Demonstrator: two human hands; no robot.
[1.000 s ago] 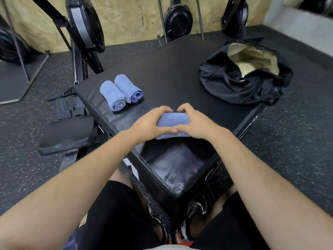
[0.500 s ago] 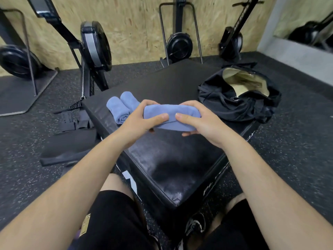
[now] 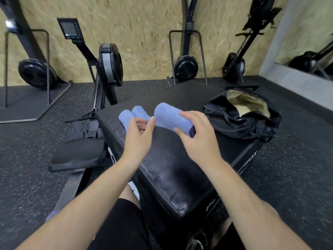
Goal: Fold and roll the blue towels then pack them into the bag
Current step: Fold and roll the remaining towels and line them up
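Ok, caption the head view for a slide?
Right hand holds a rolled blue towel over the black box, left hand loose beside it; two rolls and open bag beyond.

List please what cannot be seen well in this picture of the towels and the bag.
Head view: near ends of the two rolled towels, behind the left hand.
Head view: right end of the held towel, covered by fingers of the right hand.
Head view: bottom of the bag, hidden by its own black wall.
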